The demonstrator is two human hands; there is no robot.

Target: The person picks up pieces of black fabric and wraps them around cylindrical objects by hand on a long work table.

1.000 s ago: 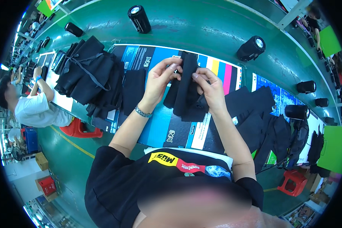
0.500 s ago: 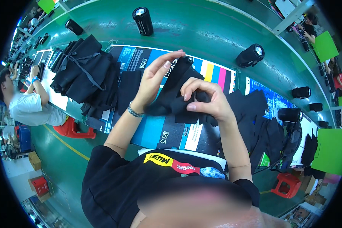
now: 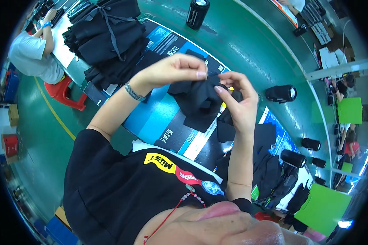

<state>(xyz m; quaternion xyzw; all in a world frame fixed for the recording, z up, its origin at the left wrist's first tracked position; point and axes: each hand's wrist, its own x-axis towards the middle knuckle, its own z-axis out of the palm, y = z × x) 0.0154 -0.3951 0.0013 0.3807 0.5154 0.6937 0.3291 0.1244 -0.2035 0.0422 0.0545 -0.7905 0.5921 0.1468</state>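
A piece of black cloth (image 3: 198,100) hangs bunched between my hands over the printed sheets. My left hand (image 3: 167,72) pinches its upper edge between thumb and fingertips. At the cloth's right side my right hand (image 3: 242,101) holds it with thumb and bent fingers, close to the left fingertips. Folds hide exactly what lies between the fingers. Left of my hands rises a tall pile of black cloth pieces (image 3: 96,38), with a grey cloth strip (image 3: 112,34) lying across it. Further black cloth pieces (image 3: 261,167) spread beyond my right forearm.
Blue and black printed sheets (image 3: 149,120) cover the table under my hands. Black cylindrical speakers stand on the green surface: one (image 3: 197,15) ahead, one (image 3: 281,94) to the right, one (image 3: 292,158) nearer. A co-worker (image 3: 34,49) sits at far left on a red stool (image 3: 65,92).
My left hand, earlier spread beside the cloth, now pinches its edge near my right hand. The cloth has been bunched up between them. The whole view has turned and shifted.
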